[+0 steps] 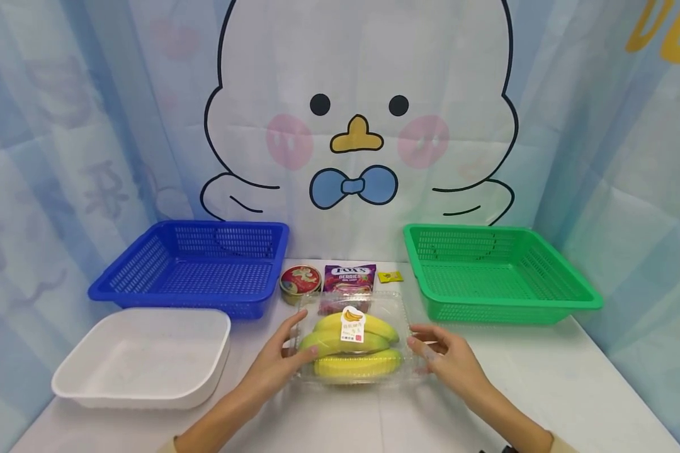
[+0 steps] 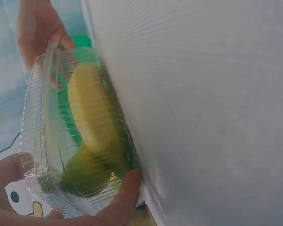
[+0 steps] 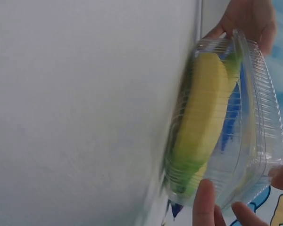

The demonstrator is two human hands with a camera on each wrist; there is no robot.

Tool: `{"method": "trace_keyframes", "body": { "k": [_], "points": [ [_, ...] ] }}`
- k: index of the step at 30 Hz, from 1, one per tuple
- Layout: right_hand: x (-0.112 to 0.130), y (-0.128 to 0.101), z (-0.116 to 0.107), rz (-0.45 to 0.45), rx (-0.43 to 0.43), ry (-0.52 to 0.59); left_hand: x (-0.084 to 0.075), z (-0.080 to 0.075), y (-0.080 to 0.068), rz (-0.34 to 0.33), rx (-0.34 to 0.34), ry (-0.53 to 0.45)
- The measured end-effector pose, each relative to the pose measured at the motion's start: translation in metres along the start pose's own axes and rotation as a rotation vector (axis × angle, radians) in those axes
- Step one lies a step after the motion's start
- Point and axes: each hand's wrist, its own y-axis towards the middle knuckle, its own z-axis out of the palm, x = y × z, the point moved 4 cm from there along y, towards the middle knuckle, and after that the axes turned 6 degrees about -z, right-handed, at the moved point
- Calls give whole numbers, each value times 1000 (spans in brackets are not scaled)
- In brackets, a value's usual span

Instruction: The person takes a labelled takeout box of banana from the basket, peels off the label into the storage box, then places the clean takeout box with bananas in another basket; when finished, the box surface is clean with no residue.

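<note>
A clear plastic clamshell box point(image 1: 354, 345) with yellow-green bananas point(image 1: 351, 365) and a banana sticker on its lid lies on the white table, front centre. My left hand point(image 1: 303, 340) grips its left end, thumb on the lid's far corner. My right hand point(image 1: 423, 346) holds the right rim with curled fingers. In the left wrist view my thumb point(image 2: 126, 192) lies against the box point(image 2: 85, 122) at its base. In the right wrist view my thumb point(image 3: 205, 202) and fingertips pinch the near end of the box point(image 3: 217, 117).
A blue basket point(image 1: 147, 286) stands back left, a green basket point(image 1: 578, 296) back right, and a white tray point(image 1: 215, 352) front left. Behind the box lie a round tin point(image 1: 300, 281), a purple candy bag point(image 1: 349, 275) and a small yellow packet point(image 1: 390, 275). A curtain backs the table.
</note>
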Motion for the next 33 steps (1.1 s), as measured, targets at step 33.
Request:
{"method": "trace_keyframes", "body": {
  "k": [33],
  "points": [
    [76, 70, 29, -492, 292, -376, -10, 6, 1, 88, -37, 113]
  ]
}}
